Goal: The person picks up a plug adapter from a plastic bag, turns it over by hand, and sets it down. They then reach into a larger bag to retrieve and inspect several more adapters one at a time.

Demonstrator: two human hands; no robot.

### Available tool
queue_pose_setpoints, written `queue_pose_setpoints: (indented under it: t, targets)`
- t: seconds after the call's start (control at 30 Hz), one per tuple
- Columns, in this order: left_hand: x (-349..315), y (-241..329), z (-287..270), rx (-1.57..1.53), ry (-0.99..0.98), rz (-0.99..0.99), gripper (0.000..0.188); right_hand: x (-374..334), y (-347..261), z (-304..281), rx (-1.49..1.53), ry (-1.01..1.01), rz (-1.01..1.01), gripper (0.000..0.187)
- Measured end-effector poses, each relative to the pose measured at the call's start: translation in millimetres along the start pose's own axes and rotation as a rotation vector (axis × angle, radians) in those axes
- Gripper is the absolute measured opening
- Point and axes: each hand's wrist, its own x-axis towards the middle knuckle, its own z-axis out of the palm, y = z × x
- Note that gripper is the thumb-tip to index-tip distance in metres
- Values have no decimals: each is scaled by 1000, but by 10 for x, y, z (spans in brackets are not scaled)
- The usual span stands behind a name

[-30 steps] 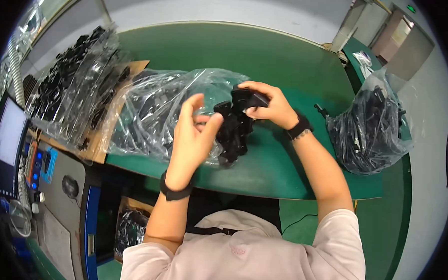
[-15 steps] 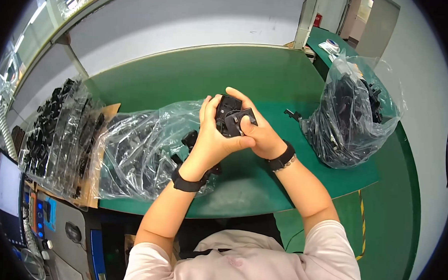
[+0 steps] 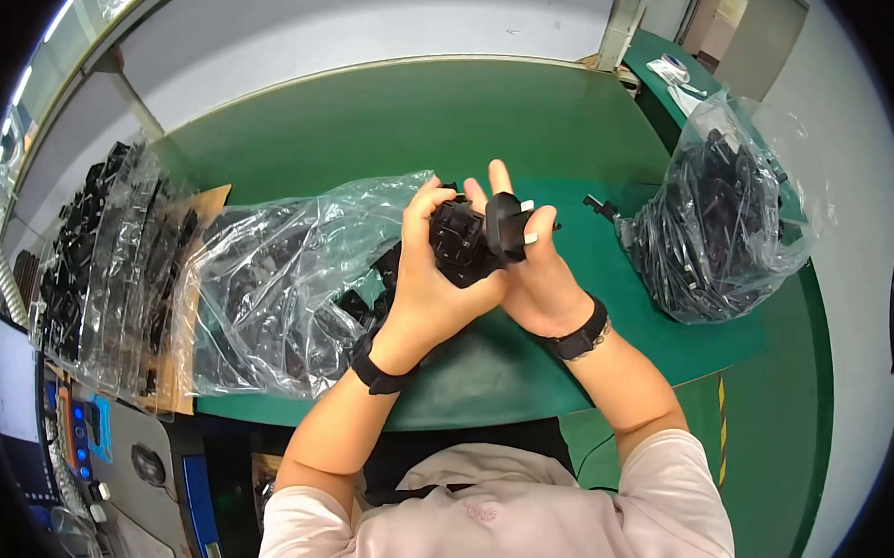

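Observation:
Both of my hands are raised together over the middle of the green table. My left hand (image 3: 429,278) is closed around a black plastic housing (image 3: 456,232), whose recessed side shows between the thumb and fingers. Close against it on the right, my right hand (image 3: 547,283) pinches a smaller black plug piece (image 3: 507,227) with short pale prongs. The two parts overlap in view, and I cannot tell whether they are joined. Some of the right fingers are hidden behind the pieces.
Under my left forearm lies a clear plastic bag (image 3: 277,292) with black parts at its mouth. A full bag of black parts (image 3: 713,251) stands at the right, a small black part (image 3: 600,206) beside it. Stacked parts in clear trays (image 3: 108,274) line the left, near a mouse (image 3: 148,462).
My right hand has opened up and turned. The smaller black piece, formerly flat against the housing under my thumb, now stands tilted with its pale prongs facing right.

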Motion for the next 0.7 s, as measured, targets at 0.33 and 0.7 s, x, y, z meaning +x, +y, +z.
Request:
queue_pose_setpoints:
  t: [0.33, 0.7]
  targets:
    - [51, 247, -325, -1360, 236, -808, 46, 128, -240, 110, -18, 300, -258, 41]
    - [-20, 235, -327, -1645, -247, -884, 68, 211, -40, -189, -47, 81, -206, 56]
